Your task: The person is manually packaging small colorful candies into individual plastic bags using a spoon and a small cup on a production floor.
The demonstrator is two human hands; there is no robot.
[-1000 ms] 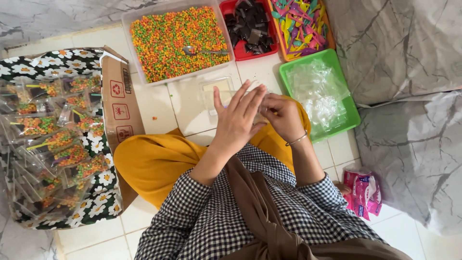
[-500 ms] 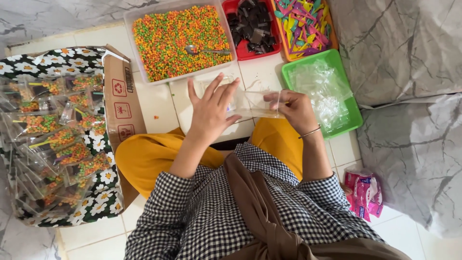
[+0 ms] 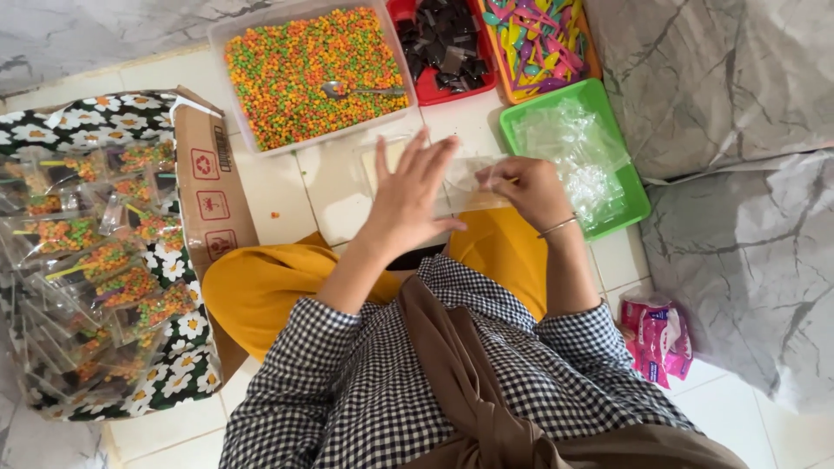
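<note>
My left hand (image 3: 413, 193) is spread flat with fingers apart, its fingertips against a small clear plastic bag (image 3: 466, 178). My right hand (image 3: 527, 188) pinches the other end of that bag, stretching it out over my yellow lap. Just ahead lies a clear tub (image 3: 236, 35) full of orange, green and yellow candy bits with a metal spoon (image 3: 358, 89) resting in it. A green tray (image 3: 636, 198) of empty clear bags sits right beside my right hand.
A red tray (image 3: 402, 10) of dark chocolate pieces and an orange tray (image 3: 592, 52) of colourful plastic spoons stand at the back. Left, a cardboard box (image 3: 211, 187) on floral cloth holds several filled bags (image 3: 91, 260). A pink packet (image 3: 658, 334) lies right, beside grey sheeting (image 3: 738, 174).
My hands have come apart from a pressed-together pose and lowered. The left hand has spread open flat, and the clear bag is now stretched between both hands.
</note>
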